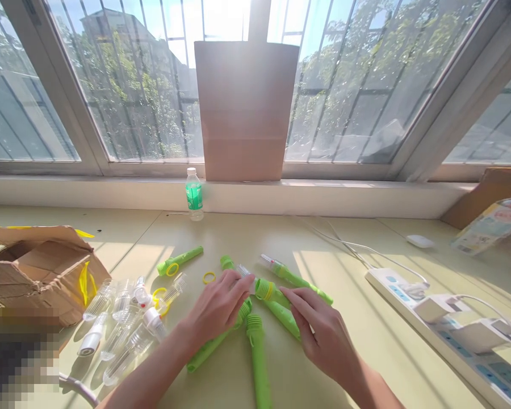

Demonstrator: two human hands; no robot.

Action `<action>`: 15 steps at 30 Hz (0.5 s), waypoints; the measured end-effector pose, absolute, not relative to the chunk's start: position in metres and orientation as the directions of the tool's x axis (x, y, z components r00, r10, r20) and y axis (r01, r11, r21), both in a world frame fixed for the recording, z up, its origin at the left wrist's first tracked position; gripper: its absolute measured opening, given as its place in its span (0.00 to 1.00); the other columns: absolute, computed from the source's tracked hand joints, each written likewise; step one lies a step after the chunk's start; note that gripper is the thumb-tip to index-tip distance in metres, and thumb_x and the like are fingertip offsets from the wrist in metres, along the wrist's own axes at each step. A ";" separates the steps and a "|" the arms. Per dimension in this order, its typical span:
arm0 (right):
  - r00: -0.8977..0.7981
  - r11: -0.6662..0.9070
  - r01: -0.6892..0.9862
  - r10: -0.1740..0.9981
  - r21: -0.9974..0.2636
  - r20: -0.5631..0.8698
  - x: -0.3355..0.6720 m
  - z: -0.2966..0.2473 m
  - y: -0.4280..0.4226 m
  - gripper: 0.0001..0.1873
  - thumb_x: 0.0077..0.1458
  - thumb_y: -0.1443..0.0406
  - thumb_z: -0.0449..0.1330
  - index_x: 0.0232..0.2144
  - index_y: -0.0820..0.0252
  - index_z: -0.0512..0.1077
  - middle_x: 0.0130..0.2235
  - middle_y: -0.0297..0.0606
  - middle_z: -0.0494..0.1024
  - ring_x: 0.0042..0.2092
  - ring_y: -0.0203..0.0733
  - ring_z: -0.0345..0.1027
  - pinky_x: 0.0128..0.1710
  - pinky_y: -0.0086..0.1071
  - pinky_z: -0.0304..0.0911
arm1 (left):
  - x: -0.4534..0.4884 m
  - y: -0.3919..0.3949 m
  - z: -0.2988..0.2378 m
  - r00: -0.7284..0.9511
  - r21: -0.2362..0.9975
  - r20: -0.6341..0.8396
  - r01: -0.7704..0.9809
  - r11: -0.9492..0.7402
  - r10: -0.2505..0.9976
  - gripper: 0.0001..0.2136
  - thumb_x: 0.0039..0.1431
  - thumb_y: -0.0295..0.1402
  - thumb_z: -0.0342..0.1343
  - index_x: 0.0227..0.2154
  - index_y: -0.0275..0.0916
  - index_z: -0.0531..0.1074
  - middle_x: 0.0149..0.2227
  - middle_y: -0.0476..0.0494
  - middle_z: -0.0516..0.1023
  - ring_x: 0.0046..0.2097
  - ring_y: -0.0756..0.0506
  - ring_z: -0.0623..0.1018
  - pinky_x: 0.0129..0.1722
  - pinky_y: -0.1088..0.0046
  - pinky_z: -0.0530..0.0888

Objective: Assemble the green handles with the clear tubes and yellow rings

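My right hand [323,326] pinches a bright green plastic tube [272,292], whose threaded end, with a yellow ring round it, points left. My left hand [223,301] is closed just left of that end, and a clear ribbed plastic cap [244,271] shows at its fingertips. Its lower fingers are partly hidden. Beneath and around both hands lie several more green tubes [259,360]. Beyond my right hand, another green tube [302,279] has a clear cap on its end. A loose yellow ring [209,276] rests beyond my left hand.
Clear caps [119,341] and white fittings [92,335] lie at left, beside an open cardboard box [68,267]. A green-labelled bottle [194,196] stands by the sill. At right are a power strip [387,284] with chargers and cables, and a larger bottle [489,224].
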State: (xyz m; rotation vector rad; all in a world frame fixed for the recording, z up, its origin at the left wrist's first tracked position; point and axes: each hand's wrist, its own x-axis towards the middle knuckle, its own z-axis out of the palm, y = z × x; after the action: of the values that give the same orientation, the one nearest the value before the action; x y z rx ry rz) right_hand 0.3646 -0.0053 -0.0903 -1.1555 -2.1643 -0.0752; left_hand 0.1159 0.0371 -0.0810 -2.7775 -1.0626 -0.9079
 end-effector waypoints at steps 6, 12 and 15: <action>-0.436 0.648 0.734 0.679 -0.203 0.591 0.362 -0.086 -0.007 0.20 0.63 0.74 0.48 0.56 0.60 0.65 0.43 0.47 0.75 0.41 0.46 0.71 0.34 0.34 0.68 | 0.113 0.037 -0.076 0.554 0.296 0.531 0.588 -0.753 0.641 0.14 0.68 0.30 0.41 0.53 0.39 0.62 0.41 0.40 0.72 0.41 0.42 0.74 0.36 0.67 0.74; -0.453 0.647 0.739 0.682 -0.185 0.574 0.358 -0.088 -0.010 0.20 0.63 0.73 0.48 0.55 0.60 0.65 0.42 0.47 0.75 0.40 0.47 0.71 0.34 0.36 0.68 | 0.113 0.033 -0.074 0.574 0.357 0.513 0.533 -0.767 0.638 0.16 0.66 0.26 0.40 0.54 0.39 0.59 0.42 0.39 0.74 0.42 0.41 0.75 0.39 0.64 0.74; -0.479 0.635 0.754 0.706 -0.167 0.522 0.356 -0.090 -0.011 0.18 0.63 0.69 0.51 0.55 0.59 0.66 0.42 0.47 0.75 0.40 0.48 0.72 0.35 0.38 0.69 | 0.117 0.031 -0.077 0.580 0.482 0.474 0.459 -0.746 0.663 0.16 0.66 0.27 0.42 0.56 0.41 0.57 0.46 0.38 0.74 0.47 0.41 0.74 0.44 0.61 0.74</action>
State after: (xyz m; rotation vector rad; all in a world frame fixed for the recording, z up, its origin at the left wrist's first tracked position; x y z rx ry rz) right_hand 0.3561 -0.0107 -0.0900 -1.1378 -2.2994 -0.1142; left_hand 0.1169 0.0305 -0.0768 -3.0593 -1.1213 -1.1452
